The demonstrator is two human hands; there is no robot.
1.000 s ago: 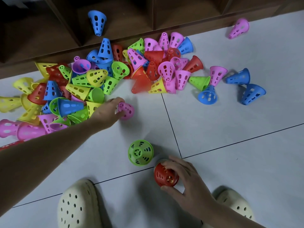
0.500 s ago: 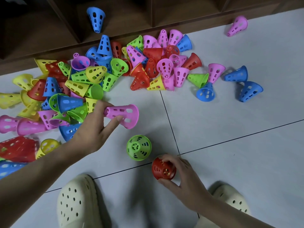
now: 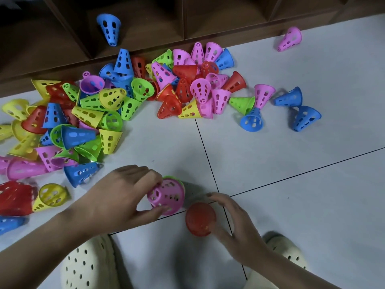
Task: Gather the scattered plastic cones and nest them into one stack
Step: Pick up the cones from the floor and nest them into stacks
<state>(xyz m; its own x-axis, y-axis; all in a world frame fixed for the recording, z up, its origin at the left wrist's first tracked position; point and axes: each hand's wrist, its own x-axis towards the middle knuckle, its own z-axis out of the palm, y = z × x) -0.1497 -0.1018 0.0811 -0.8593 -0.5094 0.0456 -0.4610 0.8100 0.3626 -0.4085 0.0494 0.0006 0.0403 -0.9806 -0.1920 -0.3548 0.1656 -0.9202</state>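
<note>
Cones first: the left hand [image 3: 116, 197] has its fingers [image 3: 143, 171] and thumb curled round a pink cone [image 3: 166, 198], pinching it by the rim and wall, and that cone sits over a green cone [image 3: 177, 178] so only a sliver of green rim pokes out behind it. Right beside it, the right hand [image 3: 235, 224] cups a red cone [image 3: 200, 221], fingers loosely bent round its far side and thumb below; the red one looks blurry, so can't say how firm the grip is. Pink and red are nearly touching.

Out from there, the pale tiled floor [image 3: 291, 205] is bare to the right of the hands. Two cream clogs [image 3: 87, 265] sit at the bottom edge. The big pile of cones [image 3: 116, 101] runs along the dark wooden shelf [image 3: 145, 21] base at the top and spills down the left side; a blue cone [image 3: 82, 173] lies on its side just left of the left hand, a yellow cone [image 3: 52, 196] further left. A few blue strays and one pink cone [image 3: 289, 41] sit well apart on the right.

Compared with half a second ago, the pink cone was held sideways up near the pile; now it's down over the green one, which stood uncovered before.
</note>
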